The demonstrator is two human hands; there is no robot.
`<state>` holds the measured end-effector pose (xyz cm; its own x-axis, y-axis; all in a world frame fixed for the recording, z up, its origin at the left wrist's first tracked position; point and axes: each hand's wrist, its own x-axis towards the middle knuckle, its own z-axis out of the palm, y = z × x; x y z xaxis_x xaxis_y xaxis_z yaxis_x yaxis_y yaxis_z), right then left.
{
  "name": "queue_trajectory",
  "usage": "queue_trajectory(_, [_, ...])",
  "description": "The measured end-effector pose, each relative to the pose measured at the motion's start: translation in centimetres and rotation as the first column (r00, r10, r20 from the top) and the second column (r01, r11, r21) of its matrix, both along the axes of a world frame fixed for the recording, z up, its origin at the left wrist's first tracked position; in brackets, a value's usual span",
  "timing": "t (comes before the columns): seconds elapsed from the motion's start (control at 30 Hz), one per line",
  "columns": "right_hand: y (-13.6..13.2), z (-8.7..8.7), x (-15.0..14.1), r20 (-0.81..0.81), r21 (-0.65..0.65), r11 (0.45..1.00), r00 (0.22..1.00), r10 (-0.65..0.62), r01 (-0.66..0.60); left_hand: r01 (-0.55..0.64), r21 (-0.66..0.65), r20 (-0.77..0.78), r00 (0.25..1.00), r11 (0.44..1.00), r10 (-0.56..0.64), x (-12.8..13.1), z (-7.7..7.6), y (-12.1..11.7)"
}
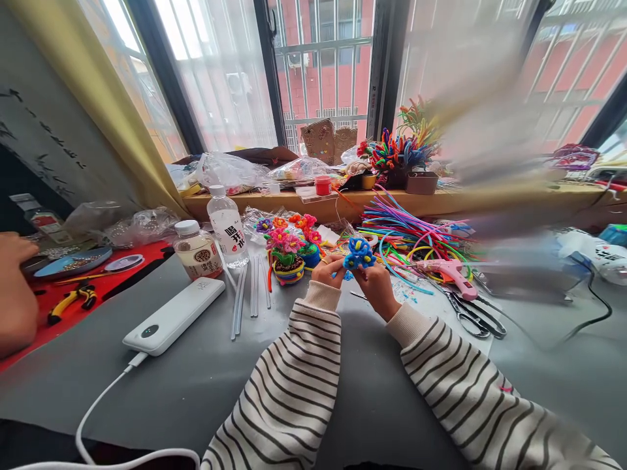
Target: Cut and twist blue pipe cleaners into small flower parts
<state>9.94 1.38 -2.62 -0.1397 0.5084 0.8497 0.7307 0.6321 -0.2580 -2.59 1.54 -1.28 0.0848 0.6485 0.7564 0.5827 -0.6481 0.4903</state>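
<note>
Both of my hands are raised over the middle of the grey table, close together. Between them is a small bunch of blue pipe-cleaner flowers [359, 253] with yellow centres. My left hand [329, 271] pinches at the bunch's left side, fingers closed. From below and to the right, my right hand [376, 284] grips it, with the stems hidden by the fingers. Just left of my hands stand small pots of pipe-cleaner flowers, one with pink blooms [285, 243]. Blue fuzz scraps [404, 290] lie on white paper to the right.
Clear glue sticks [238, 303], a white power bank [174, 316] and two bottles [228, 228] stand or lie at left. On the right are a pink glue gun [455, 274], scissors [473, 316] and a heap of pipe cleaners [406, 222]. Another person's arm [17, 294] shows at far left.
</note>
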Motion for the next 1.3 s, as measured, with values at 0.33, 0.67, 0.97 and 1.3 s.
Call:
queue_trajectory(0.33, [0.2,-0.3,0.4,0.057,0.12,0.992,0.998,-0.039,0.032,0.078,0.124,-0.012,0.997,0.989,-0.077,0.0,0.7,-0.4])
queue_trajectory(0.67, [0.4,-0.8,0.2,-0.08,-0.032,0.997,0.995,0.067,-0.07,0.083,0.116,0.073,0.993,0.99,-0.092,0.2,1.0,-0.6])
queue_trajectory(0.97, [-0.4,0.3,0.2,-0.169,-0.165,0.972,0.976,0.139,-0.167,0.111,-0.07,0.228,0.969,0.991,-0.092,0.4,1.0,-0.8])
queue_trajectory(1.3, [-1.2,1.0,0.1,-0.249,-0.243,0.913,0.93,0.269,-0.329,0.161,-0.248,0.484,0.875,0.955,-0.022,0.4,0.7,-0.4])
